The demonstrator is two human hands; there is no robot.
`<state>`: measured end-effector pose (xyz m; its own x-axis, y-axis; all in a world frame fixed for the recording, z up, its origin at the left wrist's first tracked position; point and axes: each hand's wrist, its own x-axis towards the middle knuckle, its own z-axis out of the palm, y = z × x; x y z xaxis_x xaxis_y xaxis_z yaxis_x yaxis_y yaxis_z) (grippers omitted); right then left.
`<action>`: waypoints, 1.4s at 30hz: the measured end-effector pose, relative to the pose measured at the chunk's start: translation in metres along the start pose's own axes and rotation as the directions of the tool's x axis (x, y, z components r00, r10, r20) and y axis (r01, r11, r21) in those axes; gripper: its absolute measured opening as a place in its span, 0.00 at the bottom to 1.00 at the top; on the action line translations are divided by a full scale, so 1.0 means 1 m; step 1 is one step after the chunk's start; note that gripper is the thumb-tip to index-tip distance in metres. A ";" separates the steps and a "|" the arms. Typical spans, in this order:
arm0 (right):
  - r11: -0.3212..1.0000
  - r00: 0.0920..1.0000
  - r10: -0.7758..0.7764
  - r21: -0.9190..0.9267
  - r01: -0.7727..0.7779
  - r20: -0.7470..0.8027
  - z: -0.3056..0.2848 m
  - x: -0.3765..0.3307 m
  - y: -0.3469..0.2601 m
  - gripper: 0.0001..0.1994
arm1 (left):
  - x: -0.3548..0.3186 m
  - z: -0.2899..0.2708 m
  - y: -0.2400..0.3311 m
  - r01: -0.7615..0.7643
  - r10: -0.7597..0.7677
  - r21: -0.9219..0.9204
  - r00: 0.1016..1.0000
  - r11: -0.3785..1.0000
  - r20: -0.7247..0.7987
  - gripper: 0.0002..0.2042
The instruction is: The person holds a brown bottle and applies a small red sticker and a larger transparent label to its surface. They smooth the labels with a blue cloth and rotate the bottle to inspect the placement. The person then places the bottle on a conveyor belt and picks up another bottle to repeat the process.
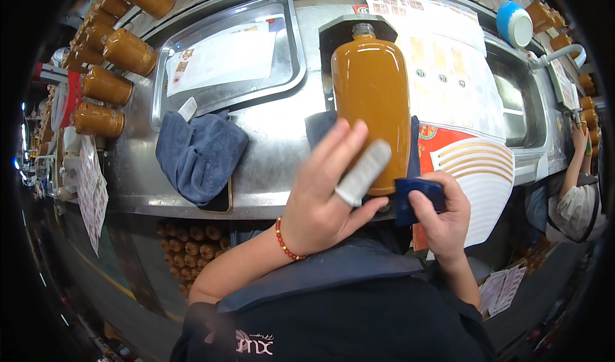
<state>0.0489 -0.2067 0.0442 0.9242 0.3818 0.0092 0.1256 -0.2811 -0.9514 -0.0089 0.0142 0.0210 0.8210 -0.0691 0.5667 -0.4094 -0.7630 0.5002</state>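
A glossy ochre-brown bottle (pixel 370 87) lies on its back in a dark cradle (pixel 330 42), its neck pointing away from me. Over the lower left part of the bottle is my left hand (pixel 320 199), slightly blurred, with fingers stretched out and a grey cover on one finger. Whether it touches the glaze I cannot tell. My right hand (pixel 448 218) pinches a dark blue flat scraper (pixel 405 207) between thumb and fingers beside the bottle's base. Dark blue cloth (pixel 415 138) shows under both sides of the bottle.
On the left, a folded blue towel (pixel 198 154) lies before a metal tray (pixel 296 42) of printed sheets. Decal sheets (pixel 442 74) and a white sheet with gold arcs (pixel 480 183) lie right, near a sink (pixel 535 119). Several brown bottles (pixel 106 85) line the left. Another person (pixel 576 202) works far right.
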 end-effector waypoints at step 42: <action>0.986 0.989 0.085 0.154 -0.066 -0.121 -0.033 -0.011 0.013 0.17 | 0.005 -0.009 -0.018 -0.443 0.434 0.023 0.886 0.896 0.163 0.13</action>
<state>0.0520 -0.2435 0.0414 0.9684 0.2471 -0.0345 0.0075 -0.1670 -0.9859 -0.0006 0.0330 0.0205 0.6146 -0.4973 0.6123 -0.7216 -0.6680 0.1818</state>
